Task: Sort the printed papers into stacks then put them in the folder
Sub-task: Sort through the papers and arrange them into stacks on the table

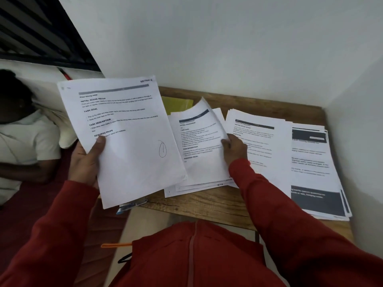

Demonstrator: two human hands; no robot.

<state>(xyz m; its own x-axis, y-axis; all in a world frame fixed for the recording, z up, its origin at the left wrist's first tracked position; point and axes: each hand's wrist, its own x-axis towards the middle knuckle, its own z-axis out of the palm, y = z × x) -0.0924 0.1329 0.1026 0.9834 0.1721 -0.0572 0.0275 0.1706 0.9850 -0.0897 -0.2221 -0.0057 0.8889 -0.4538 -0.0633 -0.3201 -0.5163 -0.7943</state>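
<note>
My left hand (87,162) holds up a bundle of printed papers (128,141), thumb on its front page, over the table's left edge. My right hand (235,150) grips the right edge of the top sheet (201,146) of the middle stack, and that sheet curls upward. A second stack (261,146) lies to the right of my hand. A third stack (317,168), with dark bands on its pages, lies at the far right. A yellow folder (178,103) shows at the back, partly hidden by the papers.
The wooden table (207,204) sits in a corner of white walls. A person in a white shirt (22,141) lies at the left on a red surface. A clip-like object (132,205) pokes out below the held bundle. A dark window grille (41,32) is upper left.
</note>
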